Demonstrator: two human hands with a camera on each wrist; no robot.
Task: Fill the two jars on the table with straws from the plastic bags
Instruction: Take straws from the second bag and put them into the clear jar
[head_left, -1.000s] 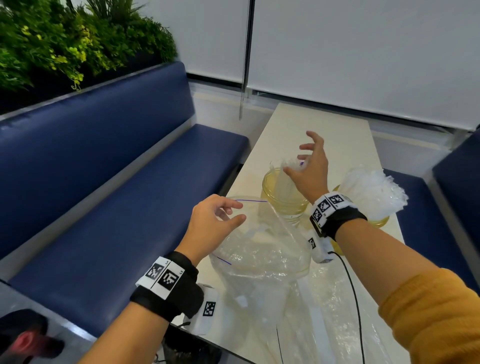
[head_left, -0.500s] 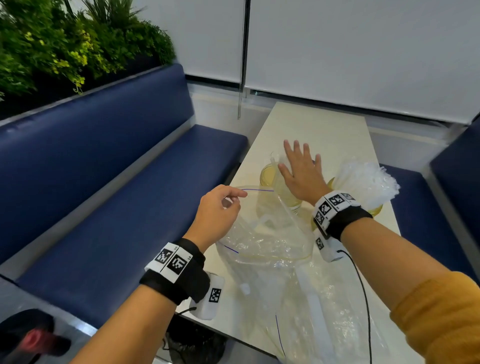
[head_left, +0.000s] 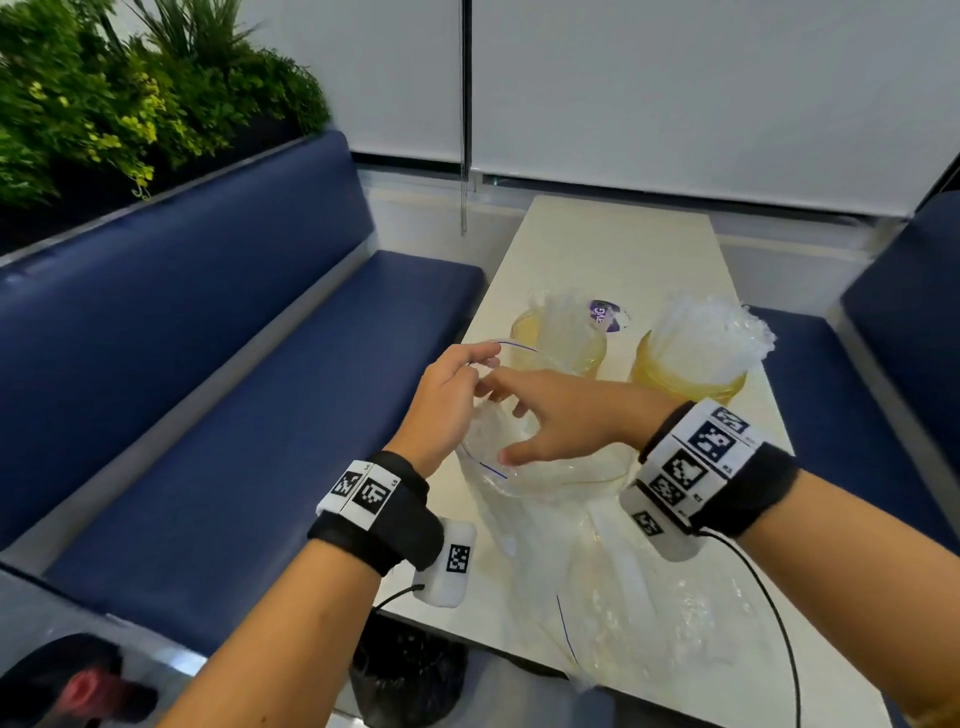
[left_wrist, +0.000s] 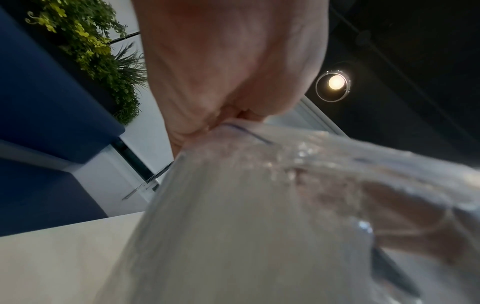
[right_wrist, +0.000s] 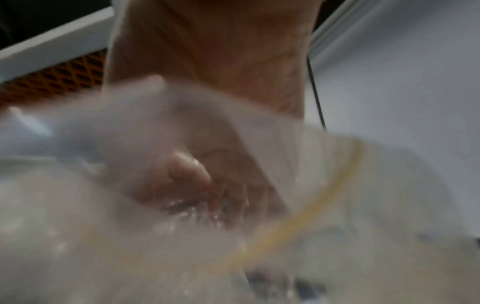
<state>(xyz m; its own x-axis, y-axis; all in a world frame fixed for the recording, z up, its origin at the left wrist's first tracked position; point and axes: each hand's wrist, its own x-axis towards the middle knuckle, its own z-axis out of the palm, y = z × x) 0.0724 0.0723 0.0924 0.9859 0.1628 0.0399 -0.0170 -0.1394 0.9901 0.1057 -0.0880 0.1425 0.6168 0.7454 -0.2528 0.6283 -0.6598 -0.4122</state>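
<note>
Two yellowish jars stand mid-table. The left jar (head_left: 558, 345) holds a few wrapped straws, and the right jar (head_left: 691, 366) is packed with wrapped straws (head_left: 711, 332). Just in front of them a clear plastic bag (head_left: 545, 493) is held with its mouth up. My left hand (head_left: 480, 364) pinches the bag's blue-lined rim (left_wrist: 241, 129) at its far left side. My right hand (head_left: 506, 421) reaches into the mouth with spread fingers, holding nothing that I can see. The right wrist view is blurred and shows fingers (right_wrist: 187, 176) behind plastic film.
More crumpled clear plastic (head_left: 675, 623) lies on the cream table (head_left: 613, 249) near its front edge. Blue benches (head_left: 234, 415) run along both sides. A blind cord (head_left: 464, 156) hangs behind the table, and plants (head_left: 130, 93) sit above the left bench.
My right hand has left the top of the left jar and come back toward me into the bag's mouth. My left hand keeps its pinch on the rim.
</note>
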